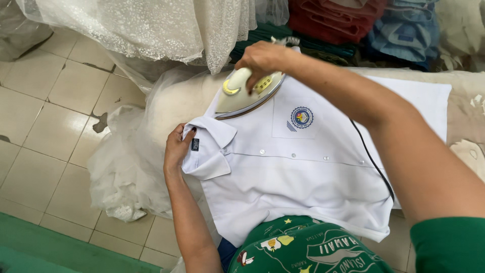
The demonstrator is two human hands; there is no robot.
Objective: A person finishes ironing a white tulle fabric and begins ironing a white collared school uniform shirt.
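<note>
The right hand (265, 58) was clamped around the handle of a cream-and-yellow electric iron (247, 93), whose soleplate lay on the shoulder of a white short-sleeved cotton shirt (298, 172). The iron's long axis ran diagonally — its pointed nose aimed down-left toward the shirt's collar (209, 146), its heel up-right under the wrist. A thin black cord (374, 162) trailed from behind the forearm across the shirt. The left hand (177, 149) pinched the collar's edge, fingers closed on the fabric beside a small dark label. The shirt lay front-up, its length running across the view, collar to the left and hem toward the right, with a round blue emblem on the chest pocket (301, 117).

It rested on a padded cream-covered tabletop (462, 101), with sheer white lace fabric (126, 167) spilling off its left end onto a pale tiled floor (55, 111). Folded red and blue garments (374, 23) were stacked behind — more lace hung above.
</note>
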